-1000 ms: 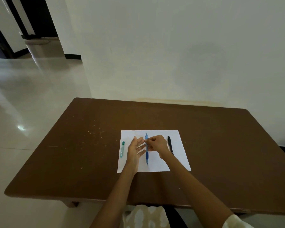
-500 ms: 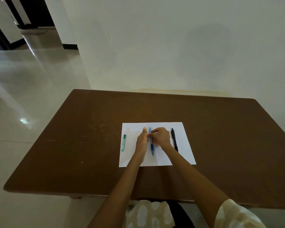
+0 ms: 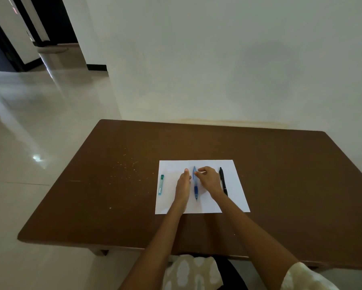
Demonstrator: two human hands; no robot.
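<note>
A blue pen (image 3: pixel 195 185) lies flat on a white paper (image 3: pixel 236 197), with its tip pointing back at the person. It is right between the two hands.

The left hand (image 3: pixel 183 185) stands on its side, just left of the pen. Its fingers are straight and close together and hold nothing. It looks like a little wall, so the pen cannot roll away. I cannot tell if these fingers touch the pen or only sit beside it.

The right hand (image 3: pixel 209 181) is on the other side. Its fingers are curled, and the thumb and first finger seem to pinch the far end of the pen. I think the person is lining the pen up straight, or getting ready to lift it.

Just past the back of the right hand lies a black pen (image 3: pixel 223 181), also on the paper. Well apart from the left fingers, at the left edge of the paper, lies a small green tube (image 3: pixel 161 184). All three lie the same way, side by side, so they look set out in a neat row.

The counter (image 3: pixel 113 206) is dark brown wood with tiny pale specks far to the left of the fingers. Behind it is a plain white wall (image 3: pixel 196 70). The floor (image 3: pixel 29 132) is shiny and pale, and a dark doorway (image 3: pixel 0 49) shows far off.
</note>
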